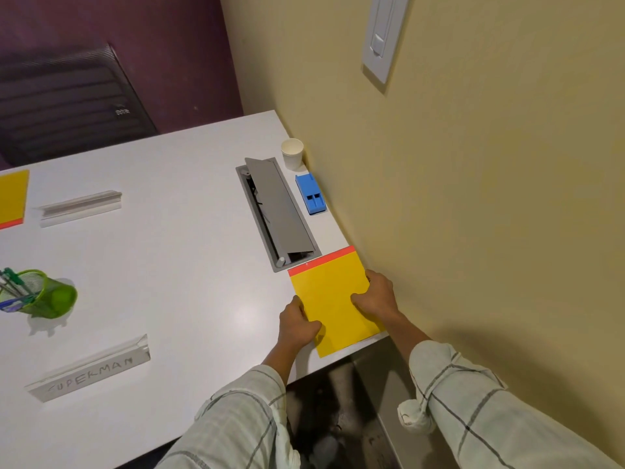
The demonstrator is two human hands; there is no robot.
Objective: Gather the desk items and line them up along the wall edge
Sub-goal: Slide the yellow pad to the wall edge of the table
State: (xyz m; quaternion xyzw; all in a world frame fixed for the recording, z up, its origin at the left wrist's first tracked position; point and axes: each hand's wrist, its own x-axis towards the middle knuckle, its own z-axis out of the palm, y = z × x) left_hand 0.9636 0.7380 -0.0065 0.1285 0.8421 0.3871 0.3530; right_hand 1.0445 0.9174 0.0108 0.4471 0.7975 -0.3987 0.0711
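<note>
A yellow notepad [333, 296] with a red top strip lies flat on the white desk [176, 265] against the beige wall, its near end overhanging the desk's corner. My left hand [297, 324] grips its left edge and my right hand [377, 296] presses on its right edge by the wall. Farther along the wall sit a blue stapler-like block [310, 194] and a white paper cup [292, 154]. Out on the desk are a green mesh pen holder [42, 294] with pens, a "SUPERMAN" name plate [89, 368], a blank name plate [79, 208] and a second yellow notepad [12, 198] at the left edge.
An open grey cable hatch [277, 211] is set into the desk just left of the wall items. A dark mesh chair [64, 103] stands beyond the far desk edge. A light switch [384, 35] is on the wall. The floor shows below the desk corner.
</note>
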